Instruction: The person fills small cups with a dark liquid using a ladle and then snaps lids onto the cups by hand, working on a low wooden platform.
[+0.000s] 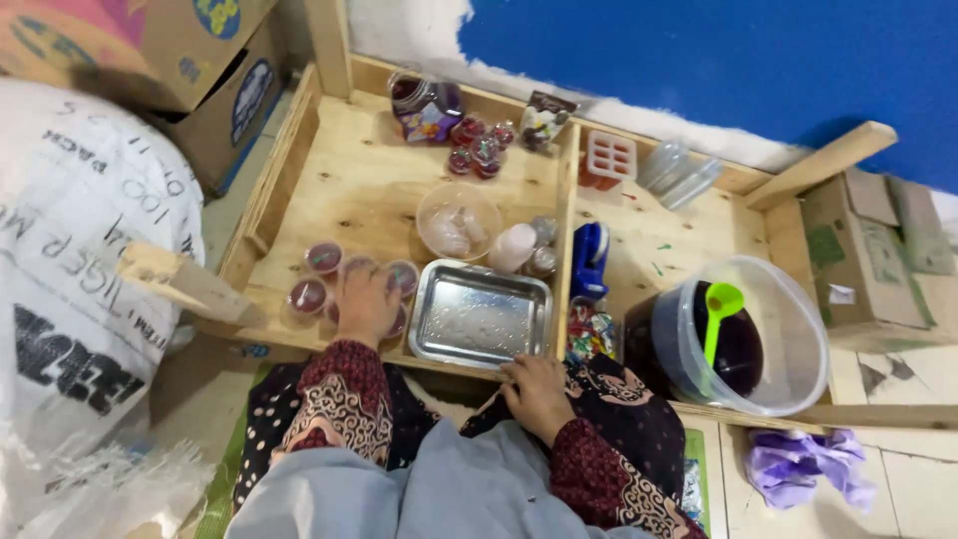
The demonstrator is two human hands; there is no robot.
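White sack (70, 269) far left, cardboard boxes (170, 60) above it. Wooden tray table (369, 190) holds everything else. Clear bucket (773, 339) of dark liquid with green ladle (720, 309) at right. Metal tray (479, 317) centre front, clear bowl (459, 222) behind it. Small cups of red jelly (317, 274) front left. Left hand (365, 302) lies palm down over the cups, fingers spread, grasp unclear. Right hand (537, 394) rests loosely curled on the table's front edge, holding nothing.

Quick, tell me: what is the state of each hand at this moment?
Left hand: palm down, fingers spread over the small cups of dark red jelly; no closed grasp visible.
Right hand: resting at the metal tray near edge, holding nothing visible.
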